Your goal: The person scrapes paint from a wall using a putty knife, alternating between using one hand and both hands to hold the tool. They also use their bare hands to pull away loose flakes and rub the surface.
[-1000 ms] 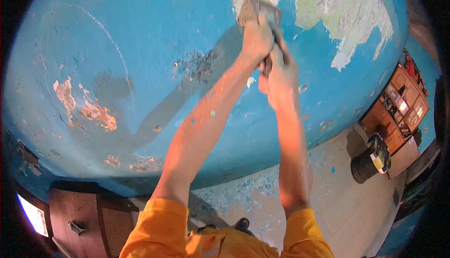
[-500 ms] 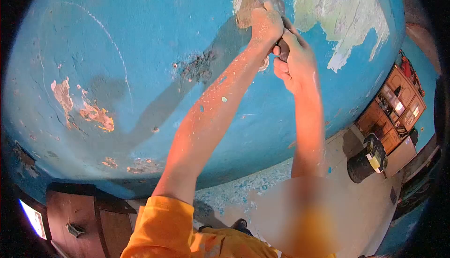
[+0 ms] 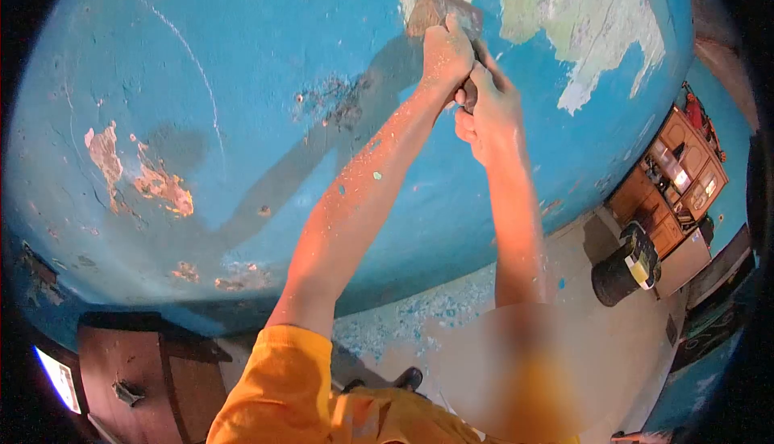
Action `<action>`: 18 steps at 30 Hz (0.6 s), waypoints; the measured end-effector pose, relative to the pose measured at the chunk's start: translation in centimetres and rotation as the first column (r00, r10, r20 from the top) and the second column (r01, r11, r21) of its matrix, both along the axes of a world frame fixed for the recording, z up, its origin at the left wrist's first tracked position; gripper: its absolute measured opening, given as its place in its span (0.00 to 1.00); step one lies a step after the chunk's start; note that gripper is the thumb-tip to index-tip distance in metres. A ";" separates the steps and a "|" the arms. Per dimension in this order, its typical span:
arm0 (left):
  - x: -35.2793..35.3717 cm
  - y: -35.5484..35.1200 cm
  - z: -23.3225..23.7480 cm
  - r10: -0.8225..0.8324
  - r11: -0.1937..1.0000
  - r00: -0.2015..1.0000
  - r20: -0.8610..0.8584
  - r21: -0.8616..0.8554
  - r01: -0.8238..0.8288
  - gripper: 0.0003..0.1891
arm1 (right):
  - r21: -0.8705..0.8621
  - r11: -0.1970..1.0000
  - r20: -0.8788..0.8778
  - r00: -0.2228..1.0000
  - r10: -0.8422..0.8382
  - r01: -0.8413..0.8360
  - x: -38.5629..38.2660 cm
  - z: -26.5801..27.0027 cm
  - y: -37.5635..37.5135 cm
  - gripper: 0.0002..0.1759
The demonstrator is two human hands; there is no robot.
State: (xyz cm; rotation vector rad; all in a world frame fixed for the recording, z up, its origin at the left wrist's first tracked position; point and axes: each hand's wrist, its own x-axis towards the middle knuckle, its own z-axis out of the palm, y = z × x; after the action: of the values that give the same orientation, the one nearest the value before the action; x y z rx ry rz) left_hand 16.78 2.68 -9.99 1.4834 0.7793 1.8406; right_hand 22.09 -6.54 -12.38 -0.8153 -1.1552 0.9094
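A flat scraper point(image 3: 435, 10) with a broad blade lies against the blue wall point(image 3: 282, 49), at the left edge of a large patch of bare plaster point(image 3: 564, 16). My left hand point(image 3: 448, 55) is closed on the scraper close to its blade. Lower on the handle, my right hand point(image 3: 493, 109) has its fingers wrapped round the grip. Paint flecks cling to my left forearm. Smaller damaged spots point(image 3: 165, 186) show at the wall's lower left, and a dark rough spot point(image 3: 330, 101) lies left of my arms.
Blue paint chips point(image 3: 419, 315) litter the floor along the wall's foot. A black bucket point(image 3: 617, 279) stands at the right, near a wooden cabinet point(image 3: 677, 174). At the lower left is a brown wooden piece of furniture point(image 3: 121, 371). Part of the lower view is blurred.
Both hands and the scraper have moved slightly down and left in the view, exposing more of the pale plaster above the blade. The grip looks the same.
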 end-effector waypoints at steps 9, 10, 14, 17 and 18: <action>0.8 1.8 -0.3 0.094 0.967 0.995 0.023 0.235 -0.096 0.30 | 0.005 1.000 -0.054 0.998 0.030 -0.030 0.4 -0.1 -0.1 0.25; 0.4 1.6 -0.4 -0.005 0.974 0.999 0.047 0.225 -0.005 0.30 | 0.007 1.000 -0.054 0.998 0.027 -0.026 0.4 0.3 0.0 0.25; 1.4 1.9 1.4 0.121 0.954 0.987 0.106 0.260 -0.146 0.29 | 0.036 0.999 -0.017 1.000 0.025 -0.025 1.1 1.8 0.4 0.23; 1.3 1.6 -0.2 0.084 0.975 0.995 0.058 0.202 -0.094 0.29 | 0.142 0.989 0.032 0.999 -0.045 0.040 0.8 0.8 1.1 0.23; 1.2 2.3 -1.1 0.082 0.978 0.995 0.053 0.187 -0.090 0.29 | 0.085 0.996 -0.003 0.999 -0.037 0.037 0.5 -0.5 0.9 0.23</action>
State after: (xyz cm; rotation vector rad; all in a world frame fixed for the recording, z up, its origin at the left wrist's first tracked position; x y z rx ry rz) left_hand 17.94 5.01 -11.09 1.5397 0.6718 2.0545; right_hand 22.55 -5.65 -12.88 -0.7643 -1.1661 0.8252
